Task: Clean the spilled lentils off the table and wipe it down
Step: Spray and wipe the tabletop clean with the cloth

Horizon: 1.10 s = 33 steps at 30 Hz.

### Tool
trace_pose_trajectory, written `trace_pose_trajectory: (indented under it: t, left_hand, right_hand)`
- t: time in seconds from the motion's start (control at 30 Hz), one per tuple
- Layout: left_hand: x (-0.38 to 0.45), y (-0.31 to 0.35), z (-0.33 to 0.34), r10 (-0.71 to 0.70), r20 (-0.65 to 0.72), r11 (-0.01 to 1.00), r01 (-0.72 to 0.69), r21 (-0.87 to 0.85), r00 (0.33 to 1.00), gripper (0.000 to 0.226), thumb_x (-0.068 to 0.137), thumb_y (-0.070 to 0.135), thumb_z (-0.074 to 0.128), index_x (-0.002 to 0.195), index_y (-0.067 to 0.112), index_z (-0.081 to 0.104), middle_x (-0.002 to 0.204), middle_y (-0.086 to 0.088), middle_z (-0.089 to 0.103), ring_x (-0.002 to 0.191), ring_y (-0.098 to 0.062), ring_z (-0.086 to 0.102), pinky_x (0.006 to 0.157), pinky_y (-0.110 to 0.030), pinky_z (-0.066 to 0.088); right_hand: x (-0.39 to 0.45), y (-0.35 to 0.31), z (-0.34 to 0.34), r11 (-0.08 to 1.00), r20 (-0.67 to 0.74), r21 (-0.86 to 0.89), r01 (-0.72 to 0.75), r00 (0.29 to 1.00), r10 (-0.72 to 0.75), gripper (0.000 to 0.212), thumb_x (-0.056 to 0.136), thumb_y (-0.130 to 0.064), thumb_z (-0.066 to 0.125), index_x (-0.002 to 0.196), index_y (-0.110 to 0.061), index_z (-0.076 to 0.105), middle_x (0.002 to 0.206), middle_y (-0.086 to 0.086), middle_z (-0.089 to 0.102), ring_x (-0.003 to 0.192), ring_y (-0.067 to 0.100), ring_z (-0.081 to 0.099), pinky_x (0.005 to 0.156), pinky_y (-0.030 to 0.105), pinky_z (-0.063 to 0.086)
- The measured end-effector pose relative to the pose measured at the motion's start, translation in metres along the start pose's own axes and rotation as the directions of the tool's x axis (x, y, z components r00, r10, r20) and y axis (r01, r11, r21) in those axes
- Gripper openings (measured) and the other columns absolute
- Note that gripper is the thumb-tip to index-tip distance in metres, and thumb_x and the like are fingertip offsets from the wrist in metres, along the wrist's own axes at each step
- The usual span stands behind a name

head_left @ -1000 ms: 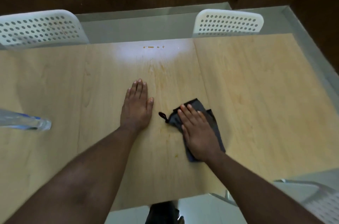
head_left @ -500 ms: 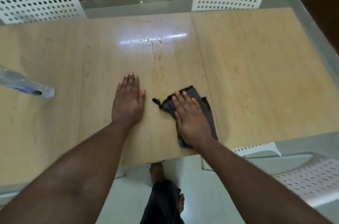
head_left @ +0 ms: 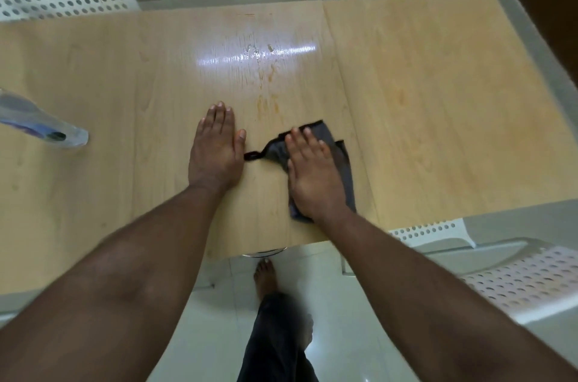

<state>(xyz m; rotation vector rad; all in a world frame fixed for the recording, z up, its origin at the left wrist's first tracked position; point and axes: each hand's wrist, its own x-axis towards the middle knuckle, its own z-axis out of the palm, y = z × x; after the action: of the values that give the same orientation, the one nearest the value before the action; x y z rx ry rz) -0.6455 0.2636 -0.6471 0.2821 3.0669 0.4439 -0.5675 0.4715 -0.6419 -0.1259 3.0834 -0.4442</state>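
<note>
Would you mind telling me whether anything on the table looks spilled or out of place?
Yes: orange streaks smear the wooden table beyond the grey cloth, and a clear bottle lies tipped at the left.

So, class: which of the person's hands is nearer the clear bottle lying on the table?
Left. The left hand lies flat on the table, to the right of the bottle. The right hand presses the cloth farther right.

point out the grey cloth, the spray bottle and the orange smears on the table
grey cloth (head_left: 342,152), head view, bare fold right of the pressing hand
spray bottle (head_left: 47,128), head view, its clear body near the left edge
orange smears (head_left: 267,103), head view, streaks beyond the cloth
</note>
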Motion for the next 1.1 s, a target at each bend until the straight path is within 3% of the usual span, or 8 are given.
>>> trace_pose_trajectory:
  t: [0.2,0.43,0.57,0.77,1.0,1.1]
  left_hand:
    - [-0.001,0.002,-0.003,0.001,-0.001,1.000,-0.001,-0.009,1.000,0.070,0.109,0.046,0.015,0.167,0.006,0.019,0.175,-0.013,0.014,0.163,-0.024,0.008,0.132,-0.040,0.006]
    - [0.006,-0.003,0.004,0.018,-0.003,0.999,-0.018,0.035,1.000,0.072,0.107,0.047,0.017,0.168,0.008,0.014,0.176,-0.011,0.006,0.163,-0.025,0.005,0.132,-0.042,0.007]
    - [0.014,-0.002,0.007,-0.001,0.001,0.999,0.001,0.044,1.000,0.070,0.106,0.040,0.020,0.168,0.010,0.012,0.176,-0.011,0.005,0.163,-0.026,0.004,0.132,-0.044,0.007]
    - [0.076,-0.009,-0.011,0.036,0.044,0.999,-0.036,0.000,0.998,0.073,0.104,0.028,0.035,0.169,0.010,0.006,0.176,-0.012,-0.001,0.163,-0.027,-0.002,0.132,-0.042,0.003]
    - [0.159,-0.038,-0.020,0.073,0.049,0.997,-0.074,0.023,0.996,0.072,0.107,0.029,0.040,0.168,0.010,0.009,0.176,-0.011,0.002,0.163,-0.026,0.000,0.132,-0.044,0.004]
    - [0.189,-0.051,-0.023,0.054,0.046,0.998,-0.056,0.039,0.997,0.070,0.106,0.030,0.038,0.168,0.009,0.013,0.176,-0.012,0.005,0.163,-0.027,0.002,0.132,-0.045,0.006]
  right_hand:
    - [-0.072,0.021,-0.008,0.994,0.058,-0.025,0.111,0.992,-0.109,0.057,0.110,-0.028,0.032,0.166,-0.019,0.027,0.175,-0.003,0.017,0.162,0.013,0.004,0.131,0.044,0.013]
    - [0.055,0.014,-0.008,0.994,-0.049,-0.035,-0.100,0.994,0.098,0.054,0.111,-0.028,0.033,0.163,-0.014,0.035,0.172,0.003,0.027,0.161,0.023,0.018,0.129,0.045,0.017]
    - [0.066,-0.018,0.002,1.000,0.019,-0.020,-0.024,1.000,0.024,0.056,0.112,-0.029,0.027,0.166,-0.015,0.025,0.175,0.003,0.017,0.162,0.022,0.009,0.131,0.044,0.010]
    - [0.024,0.007,-0.010,0.995,0.099,-0.026,0.097,0.991,-0.093,0.055,0.113,-0.032,0.025,0.167,-0.022,0.022,0.175,-0.006,0.012,0.162,0.009,-0.002,0.131,0.042,0.010]
    - [0.177,0.011,-0.013,0.996,-0.023,-0.033,-0.086,0.996,0.085,0.055,0.111,-0.029,0.030,0.165,-0.015,0.031,0.174,0.002,0.023,0.161,0.020,0.014,0.131,0.043,0.013]
    - [0.219,-0.010,-0.003,0.998,-0.005,-0.028,-0.060,0.998,0.059,0.056,0.112,-0.028,0.030,0.166,-0.015,0.028,0.174,0.002,0.020,0.162,0.021,0.010,0.131,0.042,0.010]
